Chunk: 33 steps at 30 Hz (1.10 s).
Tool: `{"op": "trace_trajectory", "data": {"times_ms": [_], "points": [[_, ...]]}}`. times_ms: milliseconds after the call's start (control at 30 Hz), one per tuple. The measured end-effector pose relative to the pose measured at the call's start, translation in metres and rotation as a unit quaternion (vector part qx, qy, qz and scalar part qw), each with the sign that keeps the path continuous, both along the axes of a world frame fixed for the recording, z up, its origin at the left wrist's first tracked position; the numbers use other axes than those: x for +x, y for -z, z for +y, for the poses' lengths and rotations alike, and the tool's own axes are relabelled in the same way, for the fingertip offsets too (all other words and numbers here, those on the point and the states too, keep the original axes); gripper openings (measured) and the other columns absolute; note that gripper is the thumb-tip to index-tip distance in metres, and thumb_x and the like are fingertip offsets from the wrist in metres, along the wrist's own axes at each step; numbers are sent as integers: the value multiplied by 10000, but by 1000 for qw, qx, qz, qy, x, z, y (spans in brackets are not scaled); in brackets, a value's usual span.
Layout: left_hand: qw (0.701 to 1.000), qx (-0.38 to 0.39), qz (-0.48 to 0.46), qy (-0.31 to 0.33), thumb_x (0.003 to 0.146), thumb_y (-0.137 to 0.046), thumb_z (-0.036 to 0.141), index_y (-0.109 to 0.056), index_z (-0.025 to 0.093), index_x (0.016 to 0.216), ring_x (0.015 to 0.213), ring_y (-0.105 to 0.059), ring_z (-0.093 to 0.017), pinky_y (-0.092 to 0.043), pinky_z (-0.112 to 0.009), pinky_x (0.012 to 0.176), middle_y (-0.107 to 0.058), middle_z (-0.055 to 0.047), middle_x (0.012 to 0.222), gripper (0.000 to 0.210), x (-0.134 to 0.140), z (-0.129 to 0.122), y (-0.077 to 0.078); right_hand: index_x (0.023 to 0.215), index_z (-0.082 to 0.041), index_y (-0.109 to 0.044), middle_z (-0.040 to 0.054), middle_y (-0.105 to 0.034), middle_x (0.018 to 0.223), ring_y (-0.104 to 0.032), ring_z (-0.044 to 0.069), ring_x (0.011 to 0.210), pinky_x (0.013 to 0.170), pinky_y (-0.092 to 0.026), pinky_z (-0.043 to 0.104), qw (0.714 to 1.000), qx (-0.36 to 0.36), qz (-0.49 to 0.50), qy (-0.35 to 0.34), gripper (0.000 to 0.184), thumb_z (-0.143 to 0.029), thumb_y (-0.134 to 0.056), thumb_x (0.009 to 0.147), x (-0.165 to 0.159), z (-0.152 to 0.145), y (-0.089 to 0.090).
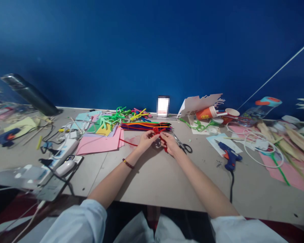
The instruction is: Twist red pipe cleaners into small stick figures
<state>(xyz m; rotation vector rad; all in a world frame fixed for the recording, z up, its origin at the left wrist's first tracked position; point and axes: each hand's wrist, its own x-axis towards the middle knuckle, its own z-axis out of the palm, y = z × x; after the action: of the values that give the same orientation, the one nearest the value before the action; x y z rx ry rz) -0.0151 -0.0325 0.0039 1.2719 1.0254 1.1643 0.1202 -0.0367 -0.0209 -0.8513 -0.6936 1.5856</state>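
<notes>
Fine fingerwork over the grey flat bench (152, 182)
Left hand (146, 139) and right hand (169, 143) pinch a red, fuzzy, wire-like stem (155, 129) between front and back edges, probably close together for steady control.

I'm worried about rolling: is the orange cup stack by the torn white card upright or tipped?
Tipped: the orange cup stack lies on its side, its white rims facing the picture's right.
</notes>
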Motion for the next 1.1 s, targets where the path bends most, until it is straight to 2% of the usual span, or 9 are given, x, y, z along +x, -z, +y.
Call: {"op": "trace_trajectory", "data": {"times_ms": [133,500,900,1100], "points": [[1000,-9,-10,-1,630,-738,436,-541,157,656,457,-423,-55,-319,-209,454,-497,43,531,343,1,0,1,760,-188,-577,-89,-468,500,-377,38,377,329,-195,161,1000,-5,5,4,409,-339,-845,491,-1,-1,-2],[1000,15,-3,23,649,-709,501,-544,151,686,449,-392,-46,-308,-204,454,-471,59,517,389,0,3,5,755,-185,-593,-71,-490,516,-398,50,391,333,-213,169,1000,8,6,14,363,-338,-823,518,0,-1,1],[999,13,-4,42,665,-699,371,-603,155,774,487,-421,-57,-328,-213,482,-519,42,582,261,0,4,6,685,-189,-543,-78,-472,530,-356,31,383,335,-194,152,1000,14,-1,2,323,-339,-792,544,1,-3,-3],[999,10,-4,45,649,-699,382,-596,150,755,497,-433,-57,-338,-210,489,-554,31,617,276,1,4,5,704,-190,-534,-77,-496,545,-379,36,391,338,-210,152,1000,7,-5,-1,318,-320,-782,554,2,-5,-5]]}}
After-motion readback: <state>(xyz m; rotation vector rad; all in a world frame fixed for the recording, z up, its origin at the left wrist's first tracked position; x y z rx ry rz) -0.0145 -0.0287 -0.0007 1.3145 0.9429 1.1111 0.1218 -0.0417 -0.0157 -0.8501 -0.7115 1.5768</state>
